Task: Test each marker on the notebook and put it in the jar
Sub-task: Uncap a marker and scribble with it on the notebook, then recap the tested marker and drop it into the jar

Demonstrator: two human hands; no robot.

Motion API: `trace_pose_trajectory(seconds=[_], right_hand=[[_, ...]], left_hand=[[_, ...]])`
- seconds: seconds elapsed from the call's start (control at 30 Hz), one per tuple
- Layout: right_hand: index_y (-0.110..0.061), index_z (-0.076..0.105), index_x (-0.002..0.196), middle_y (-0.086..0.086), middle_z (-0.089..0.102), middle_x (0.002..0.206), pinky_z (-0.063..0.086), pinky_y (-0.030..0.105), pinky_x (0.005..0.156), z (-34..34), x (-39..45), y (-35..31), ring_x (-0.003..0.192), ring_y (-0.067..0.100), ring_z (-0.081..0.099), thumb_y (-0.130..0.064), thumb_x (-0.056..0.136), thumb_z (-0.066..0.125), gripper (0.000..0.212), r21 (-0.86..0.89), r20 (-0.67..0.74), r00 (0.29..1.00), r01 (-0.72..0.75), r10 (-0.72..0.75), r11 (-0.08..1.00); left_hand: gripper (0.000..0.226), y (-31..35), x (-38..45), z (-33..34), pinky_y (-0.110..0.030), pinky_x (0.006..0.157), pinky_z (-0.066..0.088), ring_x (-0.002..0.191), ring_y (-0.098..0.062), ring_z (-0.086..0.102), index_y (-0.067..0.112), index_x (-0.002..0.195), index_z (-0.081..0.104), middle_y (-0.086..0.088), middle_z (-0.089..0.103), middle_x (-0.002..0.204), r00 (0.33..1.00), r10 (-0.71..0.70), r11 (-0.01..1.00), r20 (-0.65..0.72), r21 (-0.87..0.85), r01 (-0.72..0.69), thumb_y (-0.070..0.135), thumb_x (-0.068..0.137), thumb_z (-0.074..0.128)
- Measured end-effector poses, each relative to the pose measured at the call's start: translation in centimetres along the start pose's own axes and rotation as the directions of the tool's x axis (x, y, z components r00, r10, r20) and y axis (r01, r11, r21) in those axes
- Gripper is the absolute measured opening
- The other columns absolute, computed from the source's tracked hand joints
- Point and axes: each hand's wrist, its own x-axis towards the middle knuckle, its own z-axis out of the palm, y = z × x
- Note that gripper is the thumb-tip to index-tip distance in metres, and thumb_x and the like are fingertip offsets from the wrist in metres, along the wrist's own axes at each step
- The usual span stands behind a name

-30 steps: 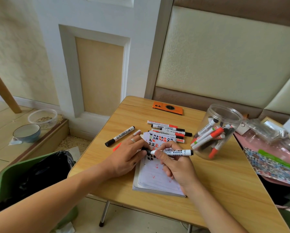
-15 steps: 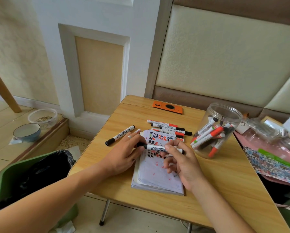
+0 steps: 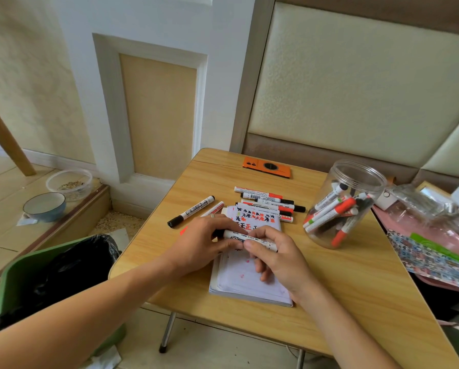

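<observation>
Both hands meet over the white lined notebook [image 3: 245,275] lying on the light wooden folding table [image 3: 356,288], and together they hold one white-barrelled whiteboard marker with black print [image 3: 245,239] lying crosswise just above the page. The left hand [image 3: 200,242] curls its fingers round the dark cap end, while the right hand [image 3: 274,258] pinches the barrel between thumb and fingers. Compared with a second ago, the marker has slid to the left and now sits lower and more hidden beneath the right hand's fingers, which have closed over its printed label; the two hands are also nearer each other than before. The clear round plastic jar [image 3: 342,206] stands where it was, to the right of the notebook and apart from it, holding a bundle of red, black and green markers. A row of untested red and black markers [image 3: 269,202] still lies just beyond the notebook's scribbled top edge, a single black-capped marker [image 3: 191,211] lies to their left, and an orange phone [image 3: 266,167] rests near the table's far edge.
</observation>
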Motion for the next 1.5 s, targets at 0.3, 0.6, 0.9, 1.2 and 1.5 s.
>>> trace_pose_trajectory(seconds=[0.3, 0.6, 0.9, 1.2, 1.5], right_hand=[[-0.009, 0.067, 0.102, 0.004, 0.057, 0.061, 0.043, 0.027, 0.045, -0.1, -0.2, -0.2, 0.052, 0.018, 0.052, -0.023, 0.096, 0.071, 0.016, 0.009, -0.010, 1.000, -0.012, 0.012, 1.000], [-0.005, 0.059, 0.101, 0.013, 0.061, 0.075, 0.045, 0.027, 0.046, 0.0, -0.1, -1.1, 0.056, 0.022, 0.058, -0.004, 0.099, 0.060, 0.003, 0.080, -0.158, 0.987, 0.045, -0.032, 0.996], [-0.025, 0.053, 0.114, 0.002, 0.072, 0.095, 0.058, 0.037, 0.064, -6.8, 0.8, -9.5, 0.073, 0.016, 0.072, -0.018, 0.101, 0.061, 0.017, -0.349, -0.532, 0.651, 0.414, -0.542, 0.841], [-0.004, 0.056, 0.115, 0.017, 0.067, 0.104, 0.028, 0.021, 0.067, -13.8, 3.4, -13.5, 0.089, 0.033, 0.061, -0.005, 0.100, 0.050, 0.017, -0.813, -0.453, 0.450, 0.145, -0.770, 0.564], [0.000, 0.055, 0.118, 0.024, 0.065, 0.108, 0.025, 0.025, 0.065, -13.4, 3.1, -12.9, 0.083, 0.022, 0.046, -0.004, 0.101, 0.044, 0.020, -0.788, -0.530, 0.496, 0.011, -0.688, 0.615]], left_hand=[[0.020, -0.3, -0.2, 0.9, -0.021, 0.072, 0.046, 0.089, -0.012, 0.061, 0.025, 0.099, 0.070, 0.012, 0.068, 0.094, 1.000, -0.026, 1.000, -0.009, -0.005, 0.026, 0.041, 0.089, 0.073], [0.027, -0.3, -0.2, 1.2, -0.019, 0.082, 0.046, 0.100, -0.003, 0.058, 0.026, 0.113, 0.066, 0.013, 0.065, 0.105, 0.997, -0.080, 0.996, 0.021, 0.039, 0.080, 0.040, 0.090, 0.073], [0.041, -0.8, 0.0, 2.1, -0.042, 0.115, 0.028, 0.136, -0.005, 0.037, 0.039, 0.132, 0.048, 0.020, 0.049, 0.142, 0.982, -0.138, 0.935, 0.130, 0.345, 0.086, 0.054, 0.094, 0.043], [0.049, -0.3, -0.3, 3.2, -0.035, 0.102, 0.038, 0.117, -0.007, 0.050, 0.034, 0.123, 0.052, 0.013, 0.057, 0.125, 0.990, -0.130, 0.889, 0.061, 0.450, 0.089, 0.056, 0.094, 0.020], [0.050, -0.1, -0.4, 3.1, -0.032, 0.101, 0.039, 0.116, -0.006, 0.050, 0.034, 0.123, 0.053, 0.014, 0.057, 0.124, 0.986, -0.153, 0.883, 0.069, 0.457, 0.105, 0.056, 0.093, 0.019]])
